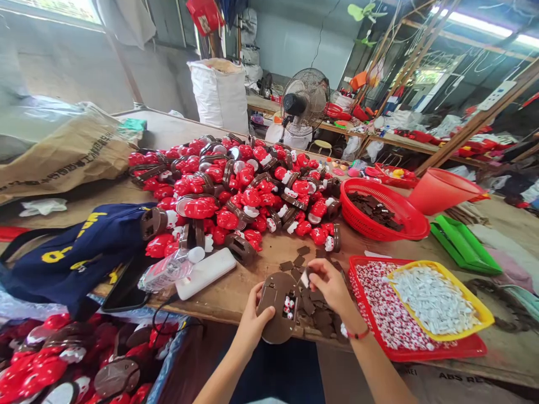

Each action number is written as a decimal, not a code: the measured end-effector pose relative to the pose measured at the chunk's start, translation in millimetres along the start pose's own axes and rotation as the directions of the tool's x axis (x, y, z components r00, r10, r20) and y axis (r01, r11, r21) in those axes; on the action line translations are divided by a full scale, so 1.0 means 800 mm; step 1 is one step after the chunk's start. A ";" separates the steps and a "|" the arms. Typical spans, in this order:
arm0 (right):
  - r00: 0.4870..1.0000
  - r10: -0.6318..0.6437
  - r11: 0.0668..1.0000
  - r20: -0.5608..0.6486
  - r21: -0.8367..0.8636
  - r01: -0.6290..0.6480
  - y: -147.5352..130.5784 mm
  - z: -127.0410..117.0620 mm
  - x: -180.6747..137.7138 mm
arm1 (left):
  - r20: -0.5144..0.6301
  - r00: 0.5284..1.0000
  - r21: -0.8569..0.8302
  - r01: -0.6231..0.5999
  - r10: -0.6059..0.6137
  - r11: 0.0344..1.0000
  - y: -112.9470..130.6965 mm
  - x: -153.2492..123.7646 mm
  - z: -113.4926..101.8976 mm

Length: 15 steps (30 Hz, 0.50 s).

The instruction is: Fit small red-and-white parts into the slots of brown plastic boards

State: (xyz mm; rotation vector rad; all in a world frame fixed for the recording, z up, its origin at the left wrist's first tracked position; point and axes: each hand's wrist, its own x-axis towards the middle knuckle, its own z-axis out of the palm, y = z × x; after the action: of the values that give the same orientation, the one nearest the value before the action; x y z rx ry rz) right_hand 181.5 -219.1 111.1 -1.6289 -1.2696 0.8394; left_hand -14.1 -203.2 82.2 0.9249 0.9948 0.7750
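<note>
My left hand [252,320] grips a brown oval toy base [278,306] at the table's near edge, its underside up with small red-and-white parts showing in an opening. My right hand [330,283] pinches a small brown flat piece [306,276] just right of the base. Several more small brown pieces [314,311] lie scattered under and around both hands. Beyond them a big heap of red and brown toys [236,191] covers the middle of the wooden table [236,292].
A round red basket [404,224] holds brown pieces. A red tray [421,350] of red-and-white bits carries a yellow tray [475,325] of white parts. A white power bank [206,272], bottle, phone and navy bag [84,252] lie left. A fan [305,101] and white sack stand behind.
</note>
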 end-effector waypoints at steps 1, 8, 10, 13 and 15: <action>1.000 -0.007 0.997 -0.006 0.072 0.007 -0.007 0.009 -0.013 | -0.014 1.000 -0.003 -0.012 0.012 1.000 0.000 -0.001 0.001; 0.999 -0.052 0.993 0.014 -0.105 0.054 -0.016 0.043 -0.051 | -0.109 0.993 -0.079 -0.043 0.034 0.996 -0.004 -0.010 0.014; 0.994 -0.107 0.980 0.015 -0.169 0.108 -0.013 0.041 -0.051 | -0.129 0.991 -0.123 -0.045 0.029 0.991 -0.006 -0.015 0.020; 0.988 -0.153 0.961 -0.004 -0.235 0.148 -0.011 0.037 -0.051 | -0.138 0.990 -0.198 -0.059 0.032 0.978 -0.009 -0.020 0.027; 0.990 -0.133 0.969 -0.047 -0.214 0.120 -0.007 0.037 -0.050 | -0.149 0.988 -0.235 -0.069 0.034 0.970 -0.012 -0.021 0.029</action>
State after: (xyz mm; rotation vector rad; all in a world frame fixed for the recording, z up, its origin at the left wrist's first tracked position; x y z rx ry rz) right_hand 143.0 -250.4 104.6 -1.7042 -1.4428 0.5884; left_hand 2.7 -228.3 85.4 0.6950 0.9799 0.9944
